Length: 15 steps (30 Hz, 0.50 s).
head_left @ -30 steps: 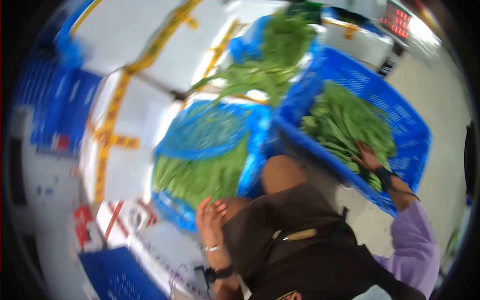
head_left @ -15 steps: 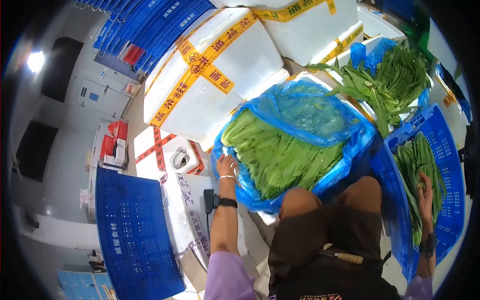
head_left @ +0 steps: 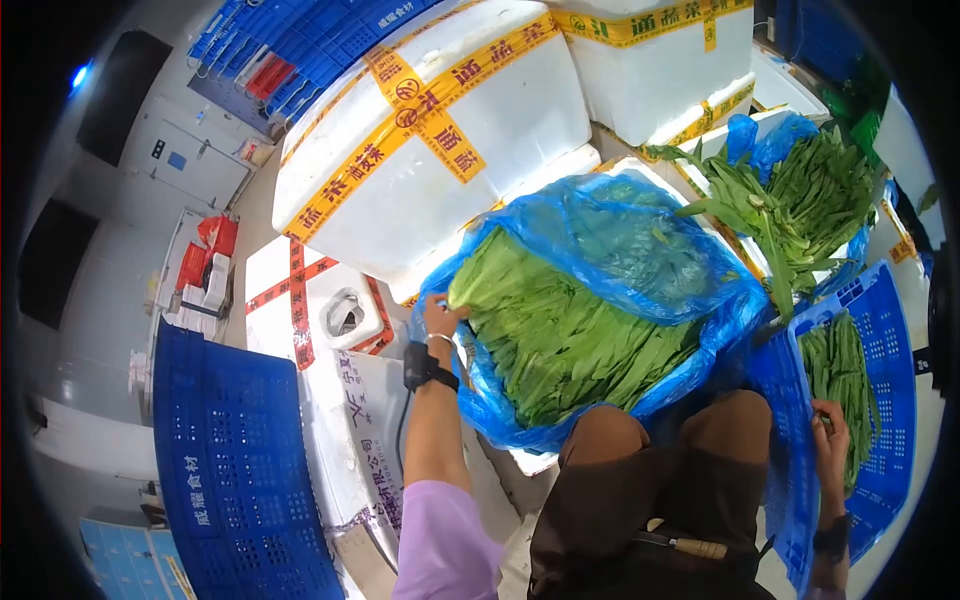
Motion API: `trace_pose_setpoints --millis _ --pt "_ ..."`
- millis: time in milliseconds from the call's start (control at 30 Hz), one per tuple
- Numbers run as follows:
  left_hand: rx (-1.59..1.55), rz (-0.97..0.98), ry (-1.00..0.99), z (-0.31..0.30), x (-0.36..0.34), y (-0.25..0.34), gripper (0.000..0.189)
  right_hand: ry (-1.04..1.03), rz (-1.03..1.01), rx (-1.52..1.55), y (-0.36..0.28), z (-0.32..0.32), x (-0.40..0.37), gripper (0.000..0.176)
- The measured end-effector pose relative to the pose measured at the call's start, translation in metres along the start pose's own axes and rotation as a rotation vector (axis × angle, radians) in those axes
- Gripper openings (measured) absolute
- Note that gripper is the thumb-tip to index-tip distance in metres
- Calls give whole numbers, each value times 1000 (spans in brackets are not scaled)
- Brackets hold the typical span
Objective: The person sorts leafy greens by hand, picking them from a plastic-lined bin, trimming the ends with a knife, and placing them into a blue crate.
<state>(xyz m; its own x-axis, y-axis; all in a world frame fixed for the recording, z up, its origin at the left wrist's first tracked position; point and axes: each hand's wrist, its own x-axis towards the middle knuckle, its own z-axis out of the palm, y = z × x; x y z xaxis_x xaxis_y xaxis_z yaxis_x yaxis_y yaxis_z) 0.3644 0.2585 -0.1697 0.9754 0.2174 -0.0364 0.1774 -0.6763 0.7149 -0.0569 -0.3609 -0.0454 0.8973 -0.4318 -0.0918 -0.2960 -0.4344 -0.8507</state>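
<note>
The fingers of my left hand [head_left: 441, 316] are closed around pale stem ends at the left edge of a wide pile of long leafy greens [head_left: 570, 330]. The pile lies in a box lined with a blue plastic bag [head_left: 735, 290], directly before my knees. My right hand [head_left: 831, 432], its fingers loosely bent and apart, holds nothing. It is over the near wall of a blue perforated crate [head_left: 890, 390], beside a smaller bundle of leafy greens [head_left: 838, 370] lying inside.
White foam boxes [head_left: 530, 100] with yellow tape stand behind the pile. More greens [head_left: 800, 195] fill a box at upper right. At left are another blue crate [head_left: 235, 450] and a foam box with red tape [head_left: 270, 280]. A wooden-handled knife [head_left: 698, 547] lies on my lap.
My left hand has moved from the bag's edge onto the stem ends of the pile. My right hand has drawn back from the greens in the crate toward its near wall.
</note>
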Motion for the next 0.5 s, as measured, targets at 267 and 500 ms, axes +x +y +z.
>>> trace_pose_setpoints --millis 267,500 --pt "-171 113 312 18 -122 61 52 133 -305 174 -63 24 1 16" --pt "-157 457 416 -50 -250 216 45 -420 -154 658 -140 100 -24 26"
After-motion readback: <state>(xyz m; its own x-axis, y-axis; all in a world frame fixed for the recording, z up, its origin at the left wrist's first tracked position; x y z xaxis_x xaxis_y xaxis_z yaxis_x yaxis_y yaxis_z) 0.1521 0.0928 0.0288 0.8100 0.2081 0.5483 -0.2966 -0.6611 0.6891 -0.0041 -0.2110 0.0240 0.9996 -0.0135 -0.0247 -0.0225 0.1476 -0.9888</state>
